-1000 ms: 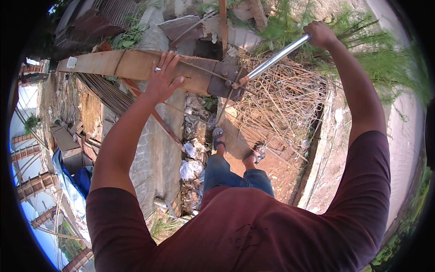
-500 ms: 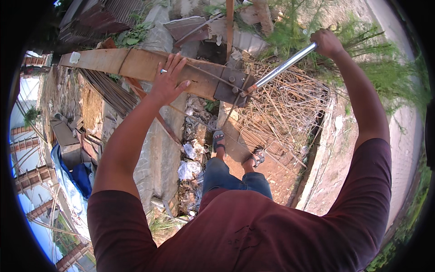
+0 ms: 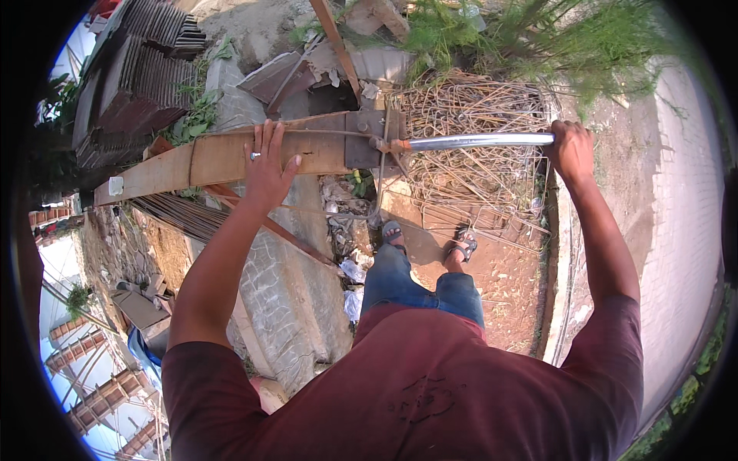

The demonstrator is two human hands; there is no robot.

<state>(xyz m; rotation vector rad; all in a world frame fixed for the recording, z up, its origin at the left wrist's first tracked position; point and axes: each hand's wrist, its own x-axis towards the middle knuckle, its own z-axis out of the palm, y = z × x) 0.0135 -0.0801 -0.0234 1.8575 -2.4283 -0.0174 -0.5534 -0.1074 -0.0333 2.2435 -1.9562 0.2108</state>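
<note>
The right hand grasps a smooth silver metal tube at two o'clock.
The left hand lies open to the far edge of a long brown wooden board, ten o'clock; bare reddish soil gives room at four o'clock.

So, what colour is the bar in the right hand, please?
The bar is mostly silver, clearest in the head view.

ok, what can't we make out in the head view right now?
Head: outer end of the silver tube, covered by the right hand.
Head: palm of the left hand, hidden by its own back.
Head: how the tube's orange tip meets the dark plate; too small to tell.
Head: part of the dark rods, covered by the wooden plank.
</note>
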